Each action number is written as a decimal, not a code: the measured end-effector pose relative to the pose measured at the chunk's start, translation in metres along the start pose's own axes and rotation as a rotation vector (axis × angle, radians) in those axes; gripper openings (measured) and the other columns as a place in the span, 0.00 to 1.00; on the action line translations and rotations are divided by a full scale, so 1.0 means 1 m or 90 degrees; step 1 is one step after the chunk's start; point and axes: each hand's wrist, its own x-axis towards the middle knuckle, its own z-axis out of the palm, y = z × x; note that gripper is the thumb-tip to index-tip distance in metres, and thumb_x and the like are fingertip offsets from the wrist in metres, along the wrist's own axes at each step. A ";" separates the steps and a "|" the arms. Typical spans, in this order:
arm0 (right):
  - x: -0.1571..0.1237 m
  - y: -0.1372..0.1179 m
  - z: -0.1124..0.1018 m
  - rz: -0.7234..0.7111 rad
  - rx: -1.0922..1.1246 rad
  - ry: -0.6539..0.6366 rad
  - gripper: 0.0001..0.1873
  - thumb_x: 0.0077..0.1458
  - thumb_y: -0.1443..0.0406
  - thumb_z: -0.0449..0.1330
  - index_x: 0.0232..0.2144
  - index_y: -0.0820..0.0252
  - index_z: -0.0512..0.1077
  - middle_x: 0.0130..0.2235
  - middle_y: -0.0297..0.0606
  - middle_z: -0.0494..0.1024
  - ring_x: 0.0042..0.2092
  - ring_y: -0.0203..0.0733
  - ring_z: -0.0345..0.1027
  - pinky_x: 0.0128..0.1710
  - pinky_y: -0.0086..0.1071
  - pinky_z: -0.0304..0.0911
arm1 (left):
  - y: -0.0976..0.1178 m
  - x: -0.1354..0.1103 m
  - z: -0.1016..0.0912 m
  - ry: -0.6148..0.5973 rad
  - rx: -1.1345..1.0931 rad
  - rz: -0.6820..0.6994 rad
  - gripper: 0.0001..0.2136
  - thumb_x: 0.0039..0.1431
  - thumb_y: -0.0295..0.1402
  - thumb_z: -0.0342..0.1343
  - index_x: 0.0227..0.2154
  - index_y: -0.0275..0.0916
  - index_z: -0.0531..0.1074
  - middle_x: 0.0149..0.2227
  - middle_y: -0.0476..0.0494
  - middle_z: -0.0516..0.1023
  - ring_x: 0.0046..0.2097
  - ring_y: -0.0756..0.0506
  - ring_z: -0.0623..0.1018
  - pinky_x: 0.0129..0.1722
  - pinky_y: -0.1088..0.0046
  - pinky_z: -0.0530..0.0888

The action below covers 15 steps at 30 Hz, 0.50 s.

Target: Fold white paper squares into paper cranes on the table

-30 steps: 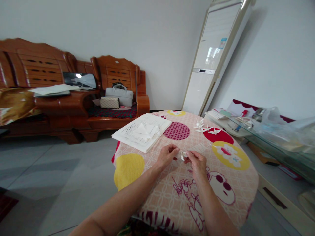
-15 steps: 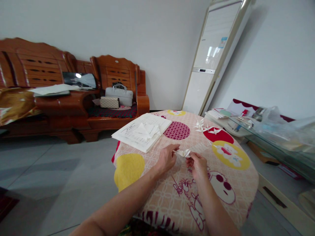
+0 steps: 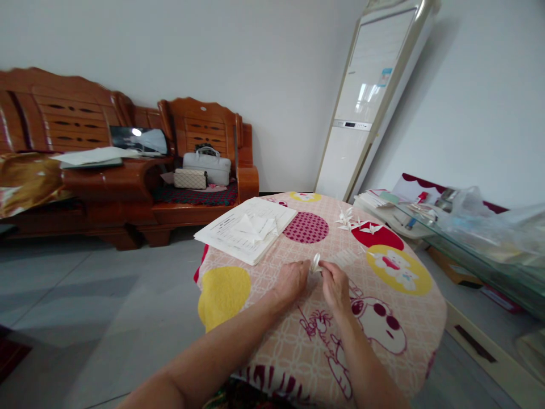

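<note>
A small folded piece of white paper [image 3: 315, 262] stands between my two hands over a round table with a patterned peach cloth [image 3: 276, 341]. My left hand [image 3: 292, 279] pinches its left side with fingers closed. My right hand [image 3: 334, 287] pinches the right side, fingers closed too. Both hands rest low on the cloth near the table's middle. Most of the paper is hidden by my fingertips.
A stack of printed sheets with folded white papers [image 3: 247, 228] lies at the table's far left. Several small folded paper figures [image 3: 353, 220] sit at the far right. A wooden sofa [image 3: 128, 165] with bags, a tall air conditioner [image 3: 361, 108] and a cluttered glass table [image 3: 468, 233] surround it.
Both hands have dropped closer to the cloth and drawn together. The paper, held flatter half a second ago, now stands upright between the fingertips.
</note>
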 end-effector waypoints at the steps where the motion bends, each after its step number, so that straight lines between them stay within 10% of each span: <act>1: -0.001 0.000 0.001 -0.054 -0.061 -0.004 0.19 0.53 0.70 0.48 0.38 0.64 0.77 0.40 0.46 0.79 0.44 0.46 0.71 0.46 0.38 0.64 | 0.000 0.000 0.000 0.005 -0.011 -0.015 0.13 0.60 0.26 0.46 0.45 0.35 0.71 0.39 0.35 0.79 0.40 0.41 0.78 0.41 0.67 0.71; 15: -0.011 -0.019 0.005 -0.203 -0.540 -0.058 0.09 0.59 0.74 0.52 0.35 0.62 0.72 0.33 0.42 0.77 0.36 0.44 0.68 0.36 0.33 0.55 | 0.009 -0.002 -0.005 -0.024 0.012 -0.022 0.12 0.61 0.25 0.44 0.42 0.34 0.70 0.39 0.35 0.78 0.39 0.40 0.79 0.38 0.68 0.72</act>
